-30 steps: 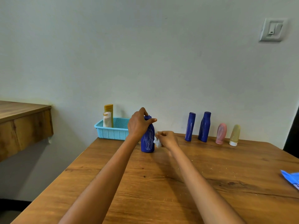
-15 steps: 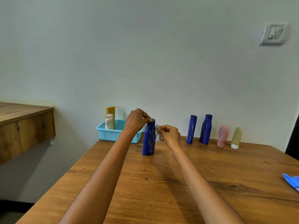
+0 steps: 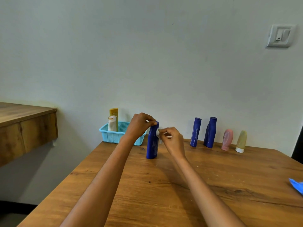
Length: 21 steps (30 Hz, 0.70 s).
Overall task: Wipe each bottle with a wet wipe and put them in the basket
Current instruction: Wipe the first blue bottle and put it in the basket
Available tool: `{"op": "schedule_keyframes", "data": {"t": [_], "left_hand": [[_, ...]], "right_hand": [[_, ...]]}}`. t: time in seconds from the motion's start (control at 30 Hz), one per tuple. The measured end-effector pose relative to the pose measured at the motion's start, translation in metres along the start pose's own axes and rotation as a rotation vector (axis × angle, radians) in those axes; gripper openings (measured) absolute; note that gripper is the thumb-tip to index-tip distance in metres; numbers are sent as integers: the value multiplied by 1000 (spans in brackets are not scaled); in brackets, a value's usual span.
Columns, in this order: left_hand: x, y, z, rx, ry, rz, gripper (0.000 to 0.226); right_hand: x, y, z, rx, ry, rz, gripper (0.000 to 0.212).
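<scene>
Left hand (image 3: 139, 124) pinches the blue bottle (image 3: 152, 143) top; right hand (image 3: 172, 139) pinches the wipe (image 3: 158, 131). Best steady it, wiping downward all round.

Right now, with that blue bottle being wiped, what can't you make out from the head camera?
- Blue bottle: its cap, covered by the left hand.
- Wet wipe: mostly hidden in the right hand.
- Basket: its right end, behind the left wrist.
- Blue packet: cut off by the right edge.
- Bottle labels: too small to read.

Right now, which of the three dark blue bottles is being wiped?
The blue bottle nearest the basket: bottle, gripped by the left hand, wiped by the right hand.
</scene>
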State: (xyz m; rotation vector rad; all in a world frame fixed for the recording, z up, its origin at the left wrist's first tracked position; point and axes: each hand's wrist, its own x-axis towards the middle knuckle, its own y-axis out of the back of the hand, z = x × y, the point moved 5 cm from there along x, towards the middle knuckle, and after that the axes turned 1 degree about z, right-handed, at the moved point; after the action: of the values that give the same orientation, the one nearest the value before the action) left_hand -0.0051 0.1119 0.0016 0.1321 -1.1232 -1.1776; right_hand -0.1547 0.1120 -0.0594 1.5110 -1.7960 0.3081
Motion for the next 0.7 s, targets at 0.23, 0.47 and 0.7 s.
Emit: {"op": "schedule_keyframes", "data": {"t": [0.23,0.47,0.7], "left_hand": [[1,1,0,-36,6,-3,17],[-4,-4,-7,-109,6,-56,7],[-4,-15,-8,-143,14,-138,17]], "right_hand": [[-11,-10,-14,-166,287,-19,14],[-12,-9,-8,-205,289,-19,15],[-10,-4,-1,-57,151,49,15]]}}
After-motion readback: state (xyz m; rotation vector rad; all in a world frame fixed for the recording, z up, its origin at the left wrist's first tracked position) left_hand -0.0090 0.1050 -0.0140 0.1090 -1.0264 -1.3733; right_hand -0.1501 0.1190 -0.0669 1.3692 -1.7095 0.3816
